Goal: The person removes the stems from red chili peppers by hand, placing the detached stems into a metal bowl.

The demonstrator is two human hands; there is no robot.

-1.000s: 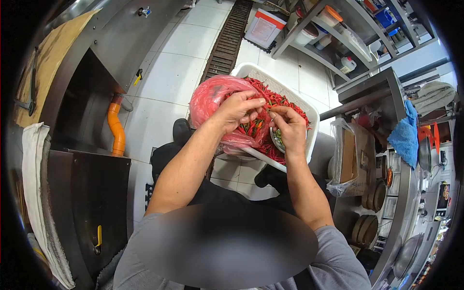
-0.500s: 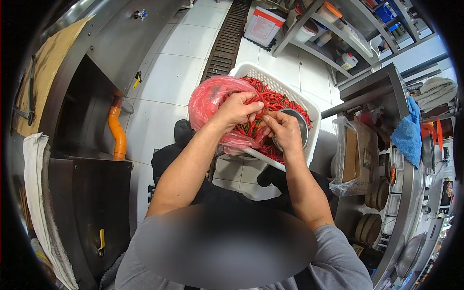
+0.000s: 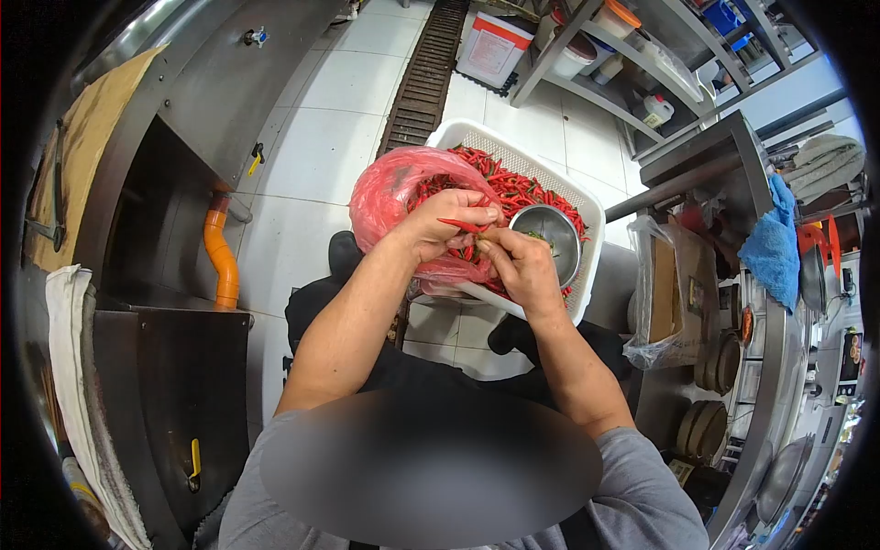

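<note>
My left hand (image 3: 445,223) is closed on a red chili (image 3: 461,225) above an open pink plastic bag (image 3: 380,188). My right hand (image 3: 524,266) is pinched close beside it, its fingertips at the chili's stem end; what exactly they grip is too small to tell. Under both hands stands a white perforated basket (image 3: 596,215) with many red chilies (image 3: 527,188) inside. A round metal bowl (image 3: 561,234) sits in the basket to the right of my right hand, with some green bits in it.
A steel counter with an orange pipe (image 3: 220,252) is at the left. A floor drain (image 3: 423,87) runs beyond the basket. At the right are a steel shelf, a plastic-wrapped cardboard box (image 3: 683,293) and a blue cloth (image 3: 770,243).
Both hands have shifted slightly left and down, my right hand away from the metal bowl, which now shows more fully. A red chili has come into clear view in my left hand.
</note>
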